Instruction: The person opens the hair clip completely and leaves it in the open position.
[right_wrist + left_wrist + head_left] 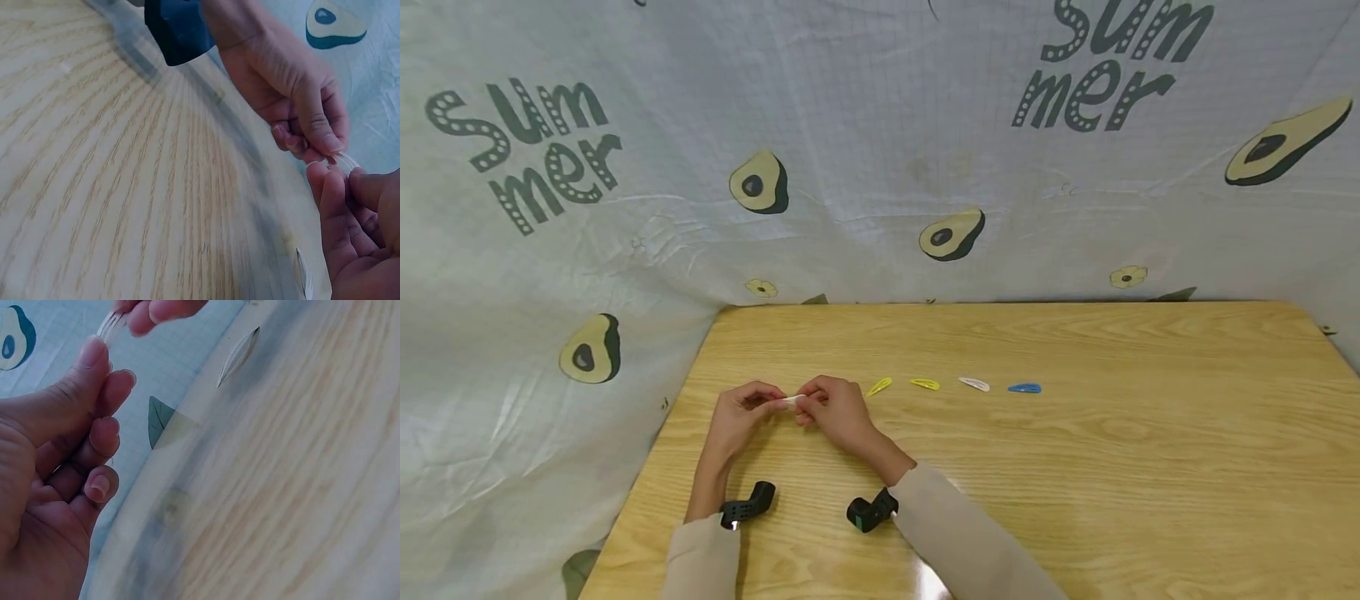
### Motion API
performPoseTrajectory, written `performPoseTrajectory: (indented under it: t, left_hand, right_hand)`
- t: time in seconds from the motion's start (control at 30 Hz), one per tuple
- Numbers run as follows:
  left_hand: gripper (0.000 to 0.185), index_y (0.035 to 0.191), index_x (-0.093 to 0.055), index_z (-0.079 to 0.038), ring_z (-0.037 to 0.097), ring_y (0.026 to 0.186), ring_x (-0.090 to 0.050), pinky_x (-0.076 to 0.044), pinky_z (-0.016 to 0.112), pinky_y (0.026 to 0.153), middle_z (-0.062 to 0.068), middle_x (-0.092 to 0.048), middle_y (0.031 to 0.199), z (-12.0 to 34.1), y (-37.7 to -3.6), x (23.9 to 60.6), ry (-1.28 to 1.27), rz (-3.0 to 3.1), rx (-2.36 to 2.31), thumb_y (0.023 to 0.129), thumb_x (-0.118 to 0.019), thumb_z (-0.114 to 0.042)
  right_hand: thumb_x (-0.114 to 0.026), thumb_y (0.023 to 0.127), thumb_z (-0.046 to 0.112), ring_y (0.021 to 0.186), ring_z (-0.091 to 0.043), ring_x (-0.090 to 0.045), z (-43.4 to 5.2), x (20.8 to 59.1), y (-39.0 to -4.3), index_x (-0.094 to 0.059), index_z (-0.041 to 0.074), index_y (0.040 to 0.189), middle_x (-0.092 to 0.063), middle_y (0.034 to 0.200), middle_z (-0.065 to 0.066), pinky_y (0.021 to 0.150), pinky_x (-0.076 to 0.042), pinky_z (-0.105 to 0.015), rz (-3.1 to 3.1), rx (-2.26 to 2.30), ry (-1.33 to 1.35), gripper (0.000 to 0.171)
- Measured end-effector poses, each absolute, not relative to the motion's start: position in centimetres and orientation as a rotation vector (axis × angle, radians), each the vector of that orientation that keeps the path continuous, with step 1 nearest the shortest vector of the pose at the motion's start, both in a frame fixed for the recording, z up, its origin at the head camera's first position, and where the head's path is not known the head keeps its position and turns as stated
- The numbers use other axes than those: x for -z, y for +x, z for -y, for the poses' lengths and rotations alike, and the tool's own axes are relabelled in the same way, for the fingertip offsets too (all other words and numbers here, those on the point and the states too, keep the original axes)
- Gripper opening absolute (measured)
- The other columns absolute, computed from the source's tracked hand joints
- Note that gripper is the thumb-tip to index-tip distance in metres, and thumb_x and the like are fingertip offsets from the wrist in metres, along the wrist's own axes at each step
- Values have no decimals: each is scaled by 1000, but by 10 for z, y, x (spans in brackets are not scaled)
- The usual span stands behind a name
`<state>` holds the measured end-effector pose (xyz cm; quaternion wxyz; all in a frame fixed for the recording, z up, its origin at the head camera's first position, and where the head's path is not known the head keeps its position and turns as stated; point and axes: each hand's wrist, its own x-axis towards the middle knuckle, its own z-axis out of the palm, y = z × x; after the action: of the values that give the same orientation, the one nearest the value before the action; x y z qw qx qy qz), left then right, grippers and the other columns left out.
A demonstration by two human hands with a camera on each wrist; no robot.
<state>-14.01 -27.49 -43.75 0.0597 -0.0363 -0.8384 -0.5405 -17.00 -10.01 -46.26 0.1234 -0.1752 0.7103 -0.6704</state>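
Note:
Both hands meet over the left part of the wooden table (1075, 467) and pinch one small white hair clip (791, 402) between them. My left hand (741, 412) pinches its left end with thumb and forefinger, the clip (110, 325) showing just above the thumb tip. My right hand (835, 410) pinches the other end, where the clip (342, 162) peeks out between the fingertips. To the right of the hands lies a row of clips: two yellow ones (878, 387) (925, 384), a white one (973, 384) and a blue one (1024, 388).
A cloth printed with avocados and the word "Summer" (880, 167) hangs behind the table and drapes down its left side. Black wrist cameras (747, 505) (872, 510) sit on both forearms. The table's left edge (647, 467) runs close to the left hand.

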Motion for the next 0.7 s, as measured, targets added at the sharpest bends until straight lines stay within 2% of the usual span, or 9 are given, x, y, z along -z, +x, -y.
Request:
performPoseTrajectory:
  t: [0.13, 0.33, 0.5, 0.7]
  left_hand:
    - [6, 87, -67, 9, 36, 64, -56, -46, 28, 54, 26, -64, 78, 273, -139, 439, -111, 2522, 1664, 85, -69, 3]
    - [8, 86, -66, 9, 39, 69, -59, -47, 33, 57, 27, -65, 78, 265, -137, 436, -115, 2522, 1685, 86, -68, 2]
    - [9, 86, -65, 10, 43, 73, -59, -47, 34, 58, 30, -63, 79, 256, -136, 436, -123, 2525, 1717, 87, -66, 2]
    - [8, 84, -65, 8, 44, 71, -57, -45, 30, 57, 27, -63, 76, 245, -135, 437, -178, 2499, 1723, 87, -67, 1]
  right_hand:
    - [-62, 92, 1, 68, -25, -69, 97, 461, -168, -65, -3, 93, -69, 77, -12, 65, -56, -35, -2007, 2030, -453, 5]
    - [-63, 91, 3, 65, -19, -69, 91, 460, -165, -65, -2, 91, -69, 74, -7, 66, -56, -37, -1999, 2050, -405, 5]
    - [-63, 91, 1, 65, -17, -69, 82, 459, -163, -65, -2, 93, -68, 75, -7, 67, -56, -38, -1993, 2060, -386, 4]
    - [-64, 90, 1, 66, -17, -69, 70, 458, -161, -65, -2, 93, -68, 76, -6, 67, -56, -36, -1998, 2061, -369, 5]
